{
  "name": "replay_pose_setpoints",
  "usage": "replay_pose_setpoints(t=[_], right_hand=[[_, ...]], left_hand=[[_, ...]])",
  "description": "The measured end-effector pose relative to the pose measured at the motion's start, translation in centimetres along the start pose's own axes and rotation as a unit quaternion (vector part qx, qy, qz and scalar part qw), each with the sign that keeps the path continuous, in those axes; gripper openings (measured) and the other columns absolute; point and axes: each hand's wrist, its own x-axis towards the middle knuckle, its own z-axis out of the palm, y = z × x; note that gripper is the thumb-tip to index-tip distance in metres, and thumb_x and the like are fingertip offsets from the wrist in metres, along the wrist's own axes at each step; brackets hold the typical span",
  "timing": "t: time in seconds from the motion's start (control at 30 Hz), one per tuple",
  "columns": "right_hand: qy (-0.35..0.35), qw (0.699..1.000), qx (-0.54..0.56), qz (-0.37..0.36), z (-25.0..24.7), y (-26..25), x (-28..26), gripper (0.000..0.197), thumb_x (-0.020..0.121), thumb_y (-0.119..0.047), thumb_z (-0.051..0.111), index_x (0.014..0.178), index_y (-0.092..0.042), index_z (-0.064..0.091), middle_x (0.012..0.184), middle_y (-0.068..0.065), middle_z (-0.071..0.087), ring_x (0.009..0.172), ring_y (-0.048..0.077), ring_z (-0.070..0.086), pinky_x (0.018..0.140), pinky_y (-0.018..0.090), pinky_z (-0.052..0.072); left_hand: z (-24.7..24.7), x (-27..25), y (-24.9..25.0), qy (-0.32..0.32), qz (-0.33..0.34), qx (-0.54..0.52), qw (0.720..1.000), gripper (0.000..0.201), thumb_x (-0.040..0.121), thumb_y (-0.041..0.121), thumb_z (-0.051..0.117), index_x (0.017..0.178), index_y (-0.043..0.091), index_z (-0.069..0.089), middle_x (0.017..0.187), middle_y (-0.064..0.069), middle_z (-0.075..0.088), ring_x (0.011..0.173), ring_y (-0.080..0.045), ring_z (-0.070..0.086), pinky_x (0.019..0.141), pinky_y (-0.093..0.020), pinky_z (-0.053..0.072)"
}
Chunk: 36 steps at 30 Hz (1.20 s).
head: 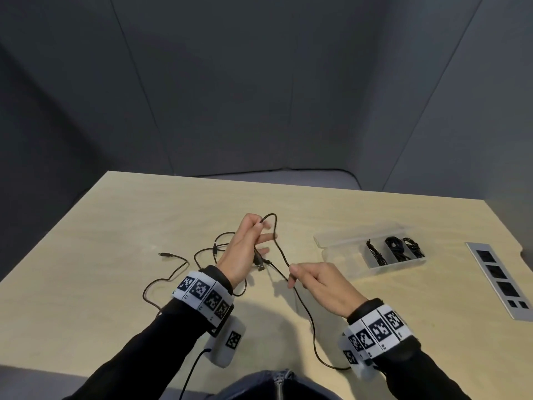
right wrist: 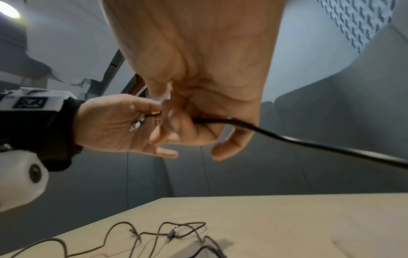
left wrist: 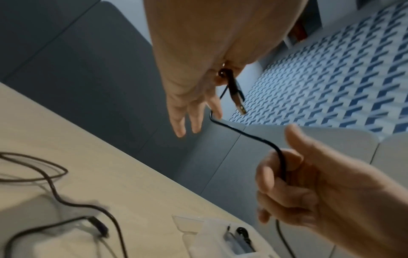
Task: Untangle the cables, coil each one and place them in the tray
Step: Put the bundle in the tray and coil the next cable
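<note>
A black USB cable is held up above the wooden table between both hands. My left hand pinches it near its end between thumb and forefinger, the other fingers spread, and the USB plug dangles below the palm. In the left wrist view the plug hangs from that hand. My right hand grips the same cable lower down, and the rest trails toward the table's near edge. More thin cables lie tangled on the table to the left. The clear tray at right holds coiled black cables.
A grey socket panel is set into the table at the far right. Grey partition walls stand behind the table. The loose cables spread over the table's left half, under and beside my left wrist.
</note>
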Motion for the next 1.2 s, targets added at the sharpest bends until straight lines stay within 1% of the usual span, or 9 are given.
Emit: replay_pose_setpoints(t=[0.07, 0.27, 0.4, 0.53, 0.63, 0.73, 0.93, 1.07, 1.2], right_hand=[[-0.027, 0.999, -0.017, -0.021, 0.4, 0.3, -0.2, 0.038, 0.093, -0.052, 0.041, 0.071, -0.035, 0.066, 0.048, -0.004, 0.035, 0.048, 0.009, 0.035, 0.054, 0.028, 0.031], [-0.129, 0.990, -0.061, -0.007, 1.2, 0.9, -0.9, 0.044, 0.087, -0.061, 0.039, 0.077, -0.032, 0.070, 0.062, 0.013, 0.058, 0.055, 0.015, 0.050, 0.063, 0.032, 0.043], [-0.146, 0.988, -0.046, 0.015, 1.0, 1.8, -1.1, 0.043, 0.086, -0.061, 0.041, 0.076, -0.031, 0.071, 0.063, 0.014, 0.059, 0.055, 0.014, 0.049, 0.061, 0.030, 0.042], [-0.098, 0.995, -0.002, 0.013, 0.3, 2.0, -1.2, 0.034, 0.084, -0.059, 0.047, 0.074, -0.035, 0.069, 0.058, 0.006, 0.053, 0.055, 0.020, 0.042, 0.058, 0.032, 0.038], [-0.050, 0.998, 0.015, -0.022, -1.0, 0.8, -1.2, 0.020, 0.089, -0.040, 0.050, 0.077, -0.037, 0.065, 0.063, -0.004, 0.055, 0.059, 0.008, 0.044, 0.060, 0.027, 0.037], [0.004, 0.999, 0.000, -0.049, -2.4, -0.3, -0.9, 0.019, 0.090, -0.032, 0.049, 0.085, -0.031, 0.068, 0.073, 0.004, 0.067, 0.062, 0.018, 0.053, 0.062, 0.031, 0.043], [0.111, 0.992, -0.011, -0.055, -3.0, -0.8, 0.6, 0.022, 0.092, -0.020, 0.056, 0.077, -0.033, 0.065, 0.060, -0.005, 0.059, 0.050, 0.006, 0.040, 0.052, 0.019, 0.033], [0.157, 0.987, 0.017, -0.030, -2.8, 0.3, 1.0, 0.028, 0.091, -0.018, 0.058, 0.072, -0.037, 0.062, 0.066, -0.006, 0.066, 0.052, 0.010, 0.045, 0.054, 0.022, 0.036], [0.177, 0.983, 0.045, 0.003, -2.2, 1.3, 1.2, 0.021, 0.089, -0.022, 0.061, 0.073, -0.034, 0.066, 0.069, 0.002, 0.068, 0.057, 0.013, 0.049, 0.057, 0.026, 0.039]], left_hand=[[0.4, 0.1, 0.3, 0.032, -0.010, -0.030, 0.999, 0.020, 0.101, 0.018, 0.031, 0.084, 0.022, 0.041, 0.092, 0.006, 0.047, 0.092, -0.015, 0.058, 0.093, -0.047, 0.048], [1.4, -0.1, 1.1, 0.002, -0.031, -0.136, 0.990, 0.017, 0.103, 0.020, 0.024, 0.093, 0.020, 0.037, 0.111, -0.014, 0.064, 0.092, -0.031, 0.069, 0.076, -0.041, 0.054], [1.8, -0.4, 1.2, 0.001, -0.028, -0.169, 0.985, 0.015, 0.104, 0.026, 0.025, 0.095, 0.022, 0.037, 0.075, -0.004, 0.063, 0.058, -0.014, 0.055, 0.057, -0.033, 0.053], [1.5, -0.1, 0.6, 0.030, -0.016, -0.085, 0.996, 0.017, 0.103, 0.026, 0.028, 0.100, 0.024, 0.045, 0.066, 0.002, 0.038, 0.044, -0.003, 0.030, 0.040, -0.015, 0.022], [0.8, 0.4, -0.1, 0.021, 0.033, 0.132, 0.990, 0.023, 0.103, 0.020, 0.032, 0.101, 0.018, 0.054, 0.067, 0.006, 0.041, 0.047, 0.003, 0.045, 0.048, -0.012, 0.034], [0.3, 0.7, -1.1, -0.072, 0.029, 0.343, 0.936, 0.024, 0.099, 0.025, 0.041, 0.093, 0.029, 0.063, 0.059, 0.011, 0.052, 0.054, 0.000, 0.050, 0.058, -0.021, 0.041], [1.7, 0.3, -0.9, -0.161, -0.042, 0.255, 0.953, 0.028, 0.099, 0.019, 0.043, 0.084, 0.016, 0.067, 0.064, 0.003, 0.066, 0.049, 0.004, 0.048, 0.053, -0.014, 0.033], [2.0, -0.2, -0.1, -0.194, -0.106, 0.146, 0.964, 0.046, 0.102, 0.036, 0.031, 0.082, 0.010, 0.064, 0.046, 0.012, 0.042, 0.041, -0.005, 0.029, 0.044, -0.019, 0.021], [1.9, 0.1, 0.1, -0.205, -0.081, 0.216, 0.951, 0.029, 0.093, 0.039, 0.053, 0.076, 0.019, 0.064, 0.054, 0.013, 0.043, 0.046, -0.007, 0.032, 0.043, -0.016, 0.027]])
